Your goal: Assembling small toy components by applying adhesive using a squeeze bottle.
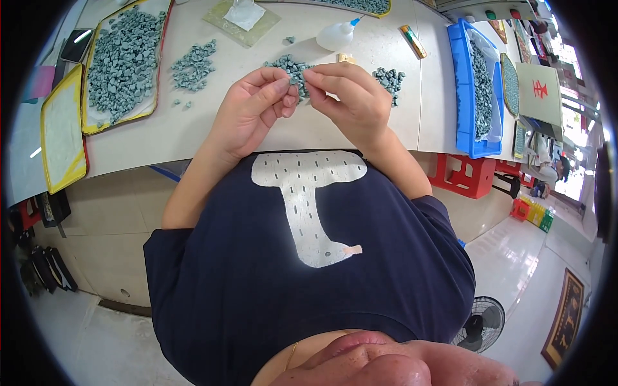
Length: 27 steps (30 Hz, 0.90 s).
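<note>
Both hands meet above the near part of a white table (257, 138), fingertips close together. My left hand (254, 109) is closed, thumb and forefinger pinched at a small grey-green piece that is hard to tell from the pile behind. My right hand (354, 100) is also pinched, its thumb and forefinger pointing left; what they hold, if anything, is too small to make out. Just beyond the fingers lies a pile of grey-green stone-like pieces (290, 63). A looser pile (193, 67) lies to the left, and a smaller, darker pile (389, 80) beside my right hand.
At left stand a yellow-edged tray (103, 128) full of pieces, another yellow-edged tray (64, 132) and a phone (77, 45). Farther back are a plastic bag (257, 32), a blue-tipped squeeze bottle (336, 37) and a small tube (412, 41). A blue bin (462, 96) stands right.
</note>
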Motion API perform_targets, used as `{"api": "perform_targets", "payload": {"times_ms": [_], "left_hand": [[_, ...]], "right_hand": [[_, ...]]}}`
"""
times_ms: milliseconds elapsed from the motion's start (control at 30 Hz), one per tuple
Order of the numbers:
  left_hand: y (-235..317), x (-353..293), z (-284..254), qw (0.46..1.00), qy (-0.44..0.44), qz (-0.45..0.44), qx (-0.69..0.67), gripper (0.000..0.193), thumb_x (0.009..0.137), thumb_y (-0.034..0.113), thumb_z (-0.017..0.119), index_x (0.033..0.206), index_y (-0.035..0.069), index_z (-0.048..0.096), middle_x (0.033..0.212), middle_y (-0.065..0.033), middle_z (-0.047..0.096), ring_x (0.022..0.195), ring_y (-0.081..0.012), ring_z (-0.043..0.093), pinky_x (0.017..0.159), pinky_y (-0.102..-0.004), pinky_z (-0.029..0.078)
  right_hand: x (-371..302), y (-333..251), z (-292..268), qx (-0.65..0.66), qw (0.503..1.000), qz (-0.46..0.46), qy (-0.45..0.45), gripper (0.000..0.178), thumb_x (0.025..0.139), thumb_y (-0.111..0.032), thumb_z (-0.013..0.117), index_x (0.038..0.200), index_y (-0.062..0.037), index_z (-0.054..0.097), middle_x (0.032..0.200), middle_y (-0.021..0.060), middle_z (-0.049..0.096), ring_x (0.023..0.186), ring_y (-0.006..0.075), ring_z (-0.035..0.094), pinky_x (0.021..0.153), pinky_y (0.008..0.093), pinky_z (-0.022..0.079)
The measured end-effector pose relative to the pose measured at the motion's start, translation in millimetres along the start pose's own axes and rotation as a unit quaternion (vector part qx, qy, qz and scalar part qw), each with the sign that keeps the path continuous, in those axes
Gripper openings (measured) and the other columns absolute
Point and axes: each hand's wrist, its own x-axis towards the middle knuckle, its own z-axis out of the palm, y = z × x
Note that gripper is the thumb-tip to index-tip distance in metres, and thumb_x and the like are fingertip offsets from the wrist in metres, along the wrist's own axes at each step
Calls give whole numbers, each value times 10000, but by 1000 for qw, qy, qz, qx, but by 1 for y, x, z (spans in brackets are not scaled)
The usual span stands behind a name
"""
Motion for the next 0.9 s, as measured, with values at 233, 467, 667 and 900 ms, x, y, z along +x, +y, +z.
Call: {"api": "perform_targets", "payload": {"times_ms": [233, 467, 667, 900], "left_hand": [[0, -1, 3, 1000, 20, 0, 11, 112, 929, 59, 547, 1020, -1, 570, 885, -85, 619, 792, -137, 571, 709, -264, 470], [3, -4, 9, 996, 48, 23, 73, 125, 917, 47, 560, 1018, -25, 573, 872, -87, 624, 777, -142, 582, 719, -267, 481], [7, -10, 16, 975, 83, 61, 195, 127, 907, 38, 576, 996, -52, 584, 865, -91, 631, 756, -136, 587, 716, -263, 489], [6, -12, 23, 919, 110, 160, 344, 133, 891, 36, 604, 993, -49, 603, 872, -72, 631, 762, -103, 592, 700, -226, 489]], "right_hand": [[3, 4, -1, -22, 992, -121, -29, 251, 605, 60, 740, 834, 5, 652, 838, 103, 653, 708, 221, 645, 606, 281, 533], [1, 5, 4, -10, 992, -122, -21, 238, 592, 56, 744, 798, 12, 634, 832, 104, 646, 707, 227, 641, 609, 280, 536], [-4, 9, 11, 25, 993, -112, 4, 201, 614, 74, 734, 781, 16, 637, 834, 104, 651, 717, 220, 648, 606, 278, 537], [-10, 9, 12, 97, 995, 28, -26, 189, 680, 87, 714, 847, 3, 681, 864, 102, 670, 742, 190, 664, 636, 253, 543]]}}
